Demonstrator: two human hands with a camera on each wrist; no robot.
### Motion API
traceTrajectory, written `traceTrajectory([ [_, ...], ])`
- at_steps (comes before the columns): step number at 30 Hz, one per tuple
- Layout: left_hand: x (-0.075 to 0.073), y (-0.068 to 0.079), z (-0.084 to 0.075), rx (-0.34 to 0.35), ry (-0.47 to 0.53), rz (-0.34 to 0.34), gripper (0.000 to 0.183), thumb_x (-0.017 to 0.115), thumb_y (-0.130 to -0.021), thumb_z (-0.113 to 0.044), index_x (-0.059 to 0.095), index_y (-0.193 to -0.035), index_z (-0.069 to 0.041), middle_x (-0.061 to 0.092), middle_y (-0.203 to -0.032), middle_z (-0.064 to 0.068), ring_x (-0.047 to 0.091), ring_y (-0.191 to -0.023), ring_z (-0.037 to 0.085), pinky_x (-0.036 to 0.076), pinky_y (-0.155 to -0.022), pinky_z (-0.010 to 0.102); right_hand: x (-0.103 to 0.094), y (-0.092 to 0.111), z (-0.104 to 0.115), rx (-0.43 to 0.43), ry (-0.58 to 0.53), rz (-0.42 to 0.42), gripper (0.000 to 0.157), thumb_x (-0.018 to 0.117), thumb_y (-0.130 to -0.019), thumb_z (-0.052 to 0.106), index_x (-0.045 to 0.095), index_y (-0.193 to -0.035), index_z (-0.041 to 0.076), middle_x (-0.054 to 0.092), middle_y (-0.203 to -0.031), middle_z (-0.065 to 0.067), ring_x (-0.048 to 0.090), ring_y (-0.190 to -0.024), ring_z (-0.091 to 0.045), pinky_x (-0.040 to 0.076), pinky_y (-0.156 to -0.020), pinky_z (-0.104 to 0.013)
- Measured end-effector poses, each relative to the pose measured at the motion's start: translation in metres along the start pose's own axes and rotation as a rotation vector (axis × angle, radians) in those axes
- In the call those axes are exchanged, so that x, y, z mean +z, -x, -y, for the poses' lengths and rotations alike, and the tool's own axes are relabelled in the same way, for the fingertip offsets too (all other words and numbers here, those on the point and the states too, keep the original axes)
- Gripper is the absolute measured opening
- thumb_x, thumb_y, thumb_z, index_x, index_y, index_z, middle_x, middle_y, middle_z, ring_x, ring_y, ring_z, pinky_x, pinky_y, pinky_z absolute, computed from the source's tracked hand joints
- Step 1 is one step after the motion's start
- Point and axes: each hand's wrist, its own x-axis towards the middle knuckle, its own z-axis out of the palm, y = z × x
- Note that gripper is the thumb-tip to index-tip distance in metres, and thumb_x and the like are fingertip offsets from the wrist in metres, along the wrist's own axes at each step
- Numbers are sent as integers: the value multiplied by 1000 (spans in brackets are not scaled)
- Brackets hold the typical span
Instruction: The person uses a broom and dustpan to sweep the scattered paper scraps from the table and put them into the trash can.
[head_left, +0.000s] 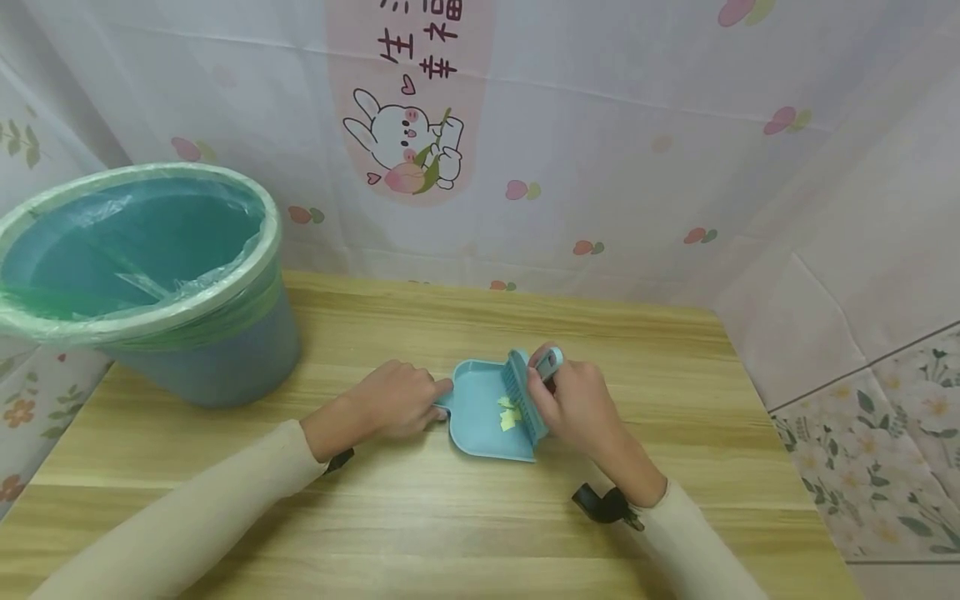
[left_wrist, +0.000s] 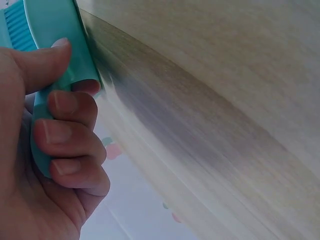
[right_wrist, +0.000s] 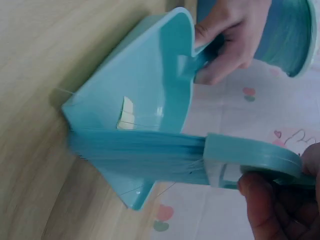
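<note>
My left hand (head_left: 399,398) grips the short handle of a light blue dustpan (head_left: 472,421) that lies on the wooden table. In the left wrist view the fingers curl round the handle (left_wrist: 42,145), with the thumb pressed along its top. A few pale yellow scraps (head_left: 509,417) lie inside the pan. My right hand (head_left: 581,404) holds a matching small brush (head_left: 522,387) by its looped handle. Across the pan's open front edge, the bristles (right_wrist: 140,152) reach down beside the scraps, as the right wrist view shows.
A large blue bin (head_left: 225,367) lined with a clear greenish bag stands at the table's left end. Behind the table (head_left: 420,533) hangs a white curtain (head_left: 600,150) with a rabbit print. Floral tiles (head_left: 885,450) lie beyond the right edge.
</note>
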Motion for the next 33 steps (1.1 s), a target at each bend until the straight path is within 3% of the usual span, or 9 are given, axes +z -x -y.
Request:
traceTrajectory([
  [4,0,-1,1,8,-4,-9,24,71,-107,-32,64,-97,-11,48,-67,-5,42,-57,10,39,-53,29,-6,-3,0,38,-19,-66,9,61,-101,6,66,-96,0,55,-63,5,45,-51,-1,38,-44,-23],
  [8,0,-2,2,8,-2,-6,24,71,-107,-31,64,-98,-11,47,-66,-5,42,-57,10,38,-53,29,-18,-3,-3,43,33,-100,11,59,-101,6,66,-96,0,57,-62,2,48,-50,-4,39,-44,-25],
  [11,-1,-2,3,5,-2,2,23,70,-108,-31,65,-100,-10,48,-66,-5,44,-58,11,39,-54,29,-26,-1,-9,30,110,-76,10,58,-101,6,63,-93,1,54,-60,2,47,-49,-4,38,-44,-25],
  [16,-3,-2,3,-3,-6,17,23,70,-108,-32,66,-102,-10,49,-67,-5,45,-57,11,39,-54,29,-32,8,-19,24,221,0,14,56,-100,5,50,-87,7,32,-58,9,24,-48,-1,23,-44,-22],
  [18,-4,-3,3,-5,-9,19,24,70,-108,-32,66,-103,-10,49,-67,-5,45,-57,12,39,-53,29,-31,11,-21,19,237,22,16,56,-100,4,47,-88,9,28,-59,11,21,-49,-1,21,-45,-21],
  [25,-5,-4,2,-15,-3,41,24,68,-109,-34,65,-105,-10,50,-67,-4,46,-57,13,40,-55,30,-17,10,-15,1,157,59,10,58,-100,4,52,-93,7,36,-60,10,31,-50,-1,29,-45,-22],
  [33,0,-1,-1,-31,10,50,25,68,-110,-34,65,-106,-9,52,-70,-4,48,-58,14,42,-55,31,-9,4,-4,51,3,18,6,60,-102,7,64,-98,3,49,-61,10,41,-51,1,38,-45,-25],
])
